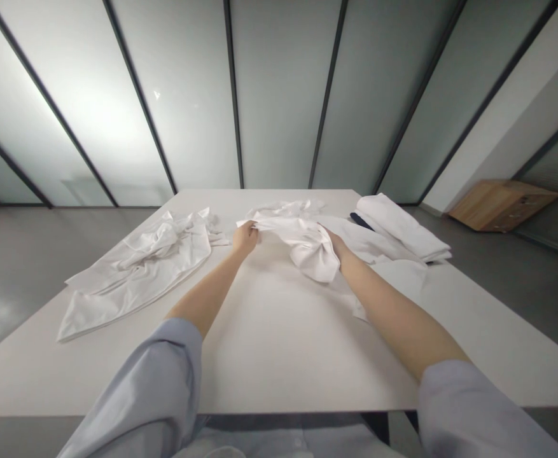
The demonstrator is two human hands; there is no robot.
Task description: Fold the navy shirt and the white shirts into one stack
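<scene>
My left hand (pixel 245 237) is shut on a gathered edge of a crumpled white cloth garment (pixel 310 249) in the middle of the far table. My right hand (pixel 336 244) grips the same garment further right, its fingers partly hidden in the folds. The garment's fabric runs on under and beyond my right hand. To the left, a large wrinkled white shirt (pixel 140 270) lies spread on the tabletop, its nearest fold just left of my left hand. A folded white cloth stack (pixel 397 226) sits at the far right.
The white table (pixel 269 343) has its near edge just past my sleeves. A dark item (pixel 361 221) shows beside the folded stack. Frosted glass panels stand behind the table. A low wooden cabinet (pixel 501 205) stands on the grey floor at the right.
</scene>
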